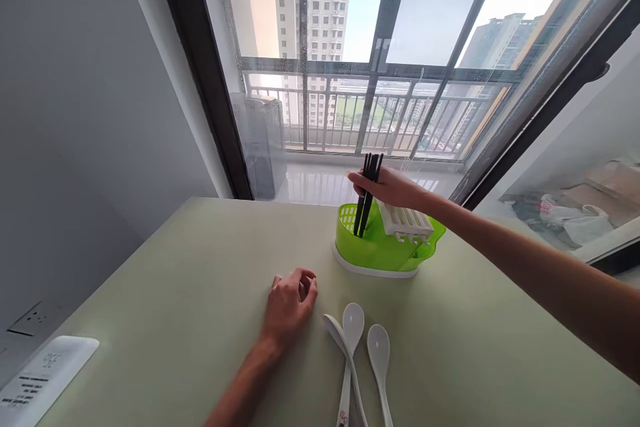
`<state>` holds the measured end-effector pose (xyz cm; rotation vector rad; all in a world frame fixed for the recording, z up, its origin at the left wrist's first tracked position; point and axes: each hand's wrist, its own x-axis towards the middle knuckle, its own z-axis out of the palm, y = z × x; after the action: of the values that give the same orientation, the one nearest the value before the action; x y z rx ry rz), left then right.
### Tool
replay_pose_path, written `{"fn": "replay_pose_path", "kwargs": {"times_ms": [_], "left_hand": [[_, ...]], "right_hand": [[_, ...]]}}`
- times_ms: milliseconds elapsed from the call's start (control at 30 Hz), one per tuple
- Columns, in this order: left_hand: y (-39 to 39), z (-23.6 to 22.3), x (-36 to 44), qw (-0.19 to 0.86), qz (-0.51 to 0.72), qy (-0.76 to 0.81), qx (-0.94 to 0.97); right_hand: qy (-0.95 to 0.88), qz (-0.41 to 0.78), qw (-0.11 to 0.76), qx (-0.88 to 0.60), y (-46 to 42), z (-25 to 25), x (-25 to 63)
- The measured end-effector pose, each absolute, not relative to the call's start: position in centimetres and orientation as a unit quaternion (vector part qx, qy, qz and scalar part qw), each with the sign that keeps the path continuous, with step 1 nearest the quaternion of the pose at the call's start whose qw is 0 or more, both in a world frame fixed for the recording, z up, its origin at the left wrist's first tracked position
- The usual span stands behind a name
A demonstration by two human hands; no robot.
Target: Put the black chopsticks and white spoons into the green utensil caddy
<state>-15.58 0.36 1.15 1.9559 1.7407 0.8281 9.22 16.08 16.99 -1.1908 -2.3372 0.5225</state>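
Observation:
My right hand (393, 186) is wrapped round a bundle of black chopsticks (367, 207). They stand nearly upright, slightly tilted, with their lower ends inside the left section of a bright green utensil holder (370, 255). The holder has a white base and a white slatted rack (407, 222) on its right part. Loosely curled on the table, my left hand (293, 297) shows nothing between its fingers. To its right lie three white spoons: one spoon (353, 324) crossed by a tilted spoon (343, 340), and a separate spoon (379, 347) beside them.
The pale green table (200, 287) reaches back to a glass sliding door with a dark frame (215, 80). A white device with a digital display (47, 374) lies at the table's left edge. Beside it, a socket (30, 319) is set in the grey wall.

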Motion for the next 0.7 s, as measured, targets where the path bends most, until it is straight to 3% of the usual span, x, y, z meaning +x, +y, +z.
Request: {"fn": "replay_pose_path", "kwargs": {"times_ms": [267, 700], "left_hand": [[0.4, 1.1, -15.6, 0.191, 0.294, 0.620, 0.702], [0.4, 1.2, -15.7, 0.185, 0.291, 0.620, 0.705]], "right_hand": [[-0.873, 0.217, 0.141, -0.413, 17.8, 16.4, 9.8], [-0.880, 0.231, 0.113, -0.400, 17.8, 16.8, 10.1]]}}
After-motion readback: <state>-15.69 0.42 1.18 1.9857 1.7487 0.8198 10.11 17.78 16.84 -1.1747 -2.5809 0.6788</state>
